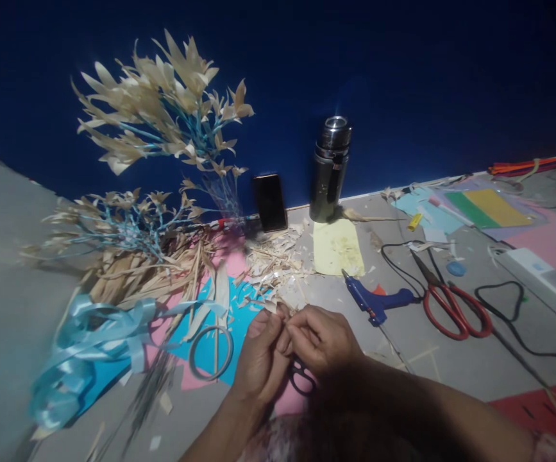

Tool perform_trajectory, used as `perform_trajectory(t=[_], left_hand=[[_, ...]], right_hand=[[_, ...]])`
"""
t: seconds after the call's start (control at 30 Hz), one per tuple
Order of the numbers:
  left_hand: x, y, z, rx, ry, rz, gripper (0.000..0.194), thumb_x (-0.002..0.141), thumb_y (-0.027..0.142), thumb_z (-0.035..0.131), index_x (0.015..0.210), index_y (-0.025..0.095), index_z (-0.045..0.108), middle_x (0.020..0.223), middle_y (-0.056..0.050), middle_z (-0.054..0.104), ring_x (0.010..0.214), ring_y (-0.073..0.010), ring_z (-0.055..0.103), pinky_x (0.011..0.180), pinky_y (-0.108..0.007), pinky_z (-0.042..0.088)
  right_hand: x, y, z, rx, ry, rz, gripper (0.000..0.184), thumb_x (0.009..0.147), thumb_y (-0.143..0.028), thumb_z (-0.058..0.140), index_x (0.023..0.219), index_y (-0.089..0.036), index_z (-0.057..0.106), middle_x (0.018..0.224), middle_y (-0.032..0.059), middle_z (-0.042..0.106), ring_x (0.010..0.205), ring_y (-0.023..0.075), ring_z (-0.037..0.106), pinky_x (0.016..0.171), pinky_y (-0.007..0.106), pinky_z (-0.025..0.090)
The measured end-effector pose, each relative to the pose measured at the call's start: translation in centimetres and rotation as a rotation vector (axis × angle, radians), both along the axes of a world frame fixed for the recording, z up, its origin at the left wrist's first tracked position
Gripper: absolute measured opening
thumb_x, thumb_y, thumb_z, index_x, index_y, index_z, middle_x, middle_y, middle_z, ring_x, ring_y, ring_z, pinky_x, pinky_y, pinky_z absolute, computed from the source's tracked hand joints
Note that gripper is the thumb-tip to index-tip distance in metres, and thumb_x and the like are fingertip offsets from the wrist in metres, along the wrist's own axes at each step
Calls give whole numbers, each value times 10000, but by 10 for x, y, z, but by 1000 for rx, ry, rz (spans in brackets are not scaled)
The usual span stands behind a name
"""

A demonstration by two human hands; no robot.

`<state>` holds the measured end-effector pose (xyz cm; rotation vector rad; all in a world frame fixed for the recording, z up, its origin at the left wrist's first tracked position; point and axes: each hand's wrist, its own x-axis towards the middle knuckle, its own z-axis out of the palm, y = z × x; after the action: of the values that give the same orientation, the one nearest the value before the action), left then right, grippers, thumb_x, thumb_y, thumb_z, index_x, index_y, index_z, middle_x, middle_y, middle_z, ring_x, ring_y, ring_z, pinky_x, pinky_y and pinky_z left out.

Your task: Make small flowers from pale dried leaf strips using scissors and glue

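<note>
Close together at the lower middle, my left hand [258, 356] and my right hand [324, 337] are both closed, fingertips meeting. A small pale piece of dried husk [274, 306] shows at the left thumb and fingers, mostly covered by them. My right fingers pinch at the same spot; what lies between them is hidden. Under the hands are blue paper [242, 314] and pink paper [290, 401]. Dark scissor handles [303, 380] show just below my right hand. A roll of tape [192, 359] lies to the left.
Husk flowers on blue stems [181, 122] stand at the back left, above light blue ribbon [90, 340]. Against the blue wall are a phone [270, 203] and a steel flask [329, 173]. Rightward lie a blue glue gun [378, 300], red-handled scissors [455, 311] and a white power strip [547, 282].
</note>
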<state>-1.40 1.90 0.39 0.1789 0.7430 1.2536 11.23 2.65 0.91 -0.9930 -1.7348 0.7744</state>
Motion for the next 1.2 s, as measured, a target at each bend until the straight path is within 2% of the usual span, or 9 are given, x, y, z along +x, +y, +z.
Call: perform_trajectory(t=[0.13, 0.3, 0.53, 0.8, 0.93, 1.1, 1.2], left_hand=[[4, -2, -1, -26, 27, 22, 330, 625, 262, 957, 764, 148, 681, 580, 63, 551, 455, -38, 395, 488, -159, 403], [10, -4, 0, -72, -27, 25, 342, 574, 230, 978, 694, 168, 664, 528, 82, 501, 453, -47, 418, 498, -162, 429], [4, 0, 4, -85, -12, 48, 338, 539, 221, 993, 676, 125, 700, 453, 92, 447, 415, -16, 358, 450, -127, 376], [2, -2, -1, -70, 39, 52, 346, 514, 199, 996, 656, 124, 690, 527, 48, 565, 455, -38, 467, 495, -152, 442], [6, -3, -1, -79, 50, 42, 359, 494, 206, 1001, 627, 128, 677, 572, 23, 618, 500, -61, 526, 533, -170, 473], [7, -6, 0, -30, 43, 20, 266, 595, 214, 959, 716, 146, 732, 530, 38, 586, 490, -71, 506, 613, -220, 499], [4, -7, -1, 55, 58, -5, 238, 676, 237, 909, 856, 167, 769, 501, 43, 570, 474, -95, 489, 614, -249, 480]], right_hand=[[-3, -3, -4, -58, 32, -43, 208, 880, -105, 532, 716, -223, 582, 630, -20, 713, 584, 127, 661, 643, 221, 506], [-3, -2, -2, -124, 85, -42, 192, 890, -126, 548, 727, -224, 577, 594, -35, 693, 554, 121, 658, 639, 210, 519], [-4, -2, 0, -65, 96, -13, 191, 882, -91, 537, 758, -225, 594, 636, -29, 728, 585, 126, 688, 651, 217, 532], [-4, -7, 7, -16, 38, -54, 239, 878, -87, 518, 694, -226, 582, 631, -11, 712, 581, 132, 659, 646, 234, 521], [-1, -6, 9, -164, 45, -64, 222, 848, -104, 543, 662, -220, 578, 607, -19, 705, 580, 128, 658, 642, 219, 519], [5, 1, 10, -410, 161, 57, 167, 881, -180, 568, 719, -205, 598, 597, -11, 717, 524, 131, 665, 522, 200, 501], [7, 6, 14, -462, 236, 60, 173, 903, -231, 569, 733, -204, 591, 561, -23, 690, 503, 131, 654, 494, 199, 495]])
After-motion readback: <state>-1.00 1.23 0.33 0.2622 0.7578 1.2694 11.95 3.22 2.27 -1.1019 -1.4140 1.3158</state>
